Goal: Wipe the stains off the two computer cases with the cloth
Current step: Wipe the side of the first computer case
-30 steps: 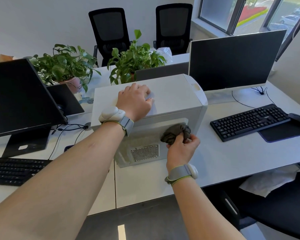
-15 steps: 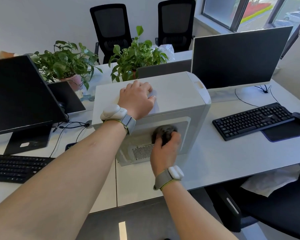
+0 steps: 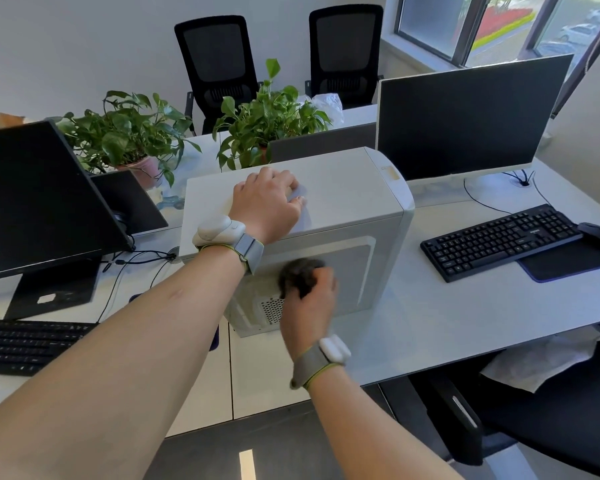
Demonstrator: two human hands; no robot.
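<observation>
Cloth (image 3: pixel 300 275) leftward across upright case (image 3: pixel 343 209)

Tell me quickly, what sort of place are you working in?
Most likely an office: a long desk with monitors, keyboards and a white case, plus mesh chairs along the far wall.

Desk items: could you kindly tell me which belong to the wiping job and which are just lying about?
Job: white computer case, dark cloth, right hand, left hand.
Lying about: right keyboard, mouse, right monitor, potted plants.
</observation>
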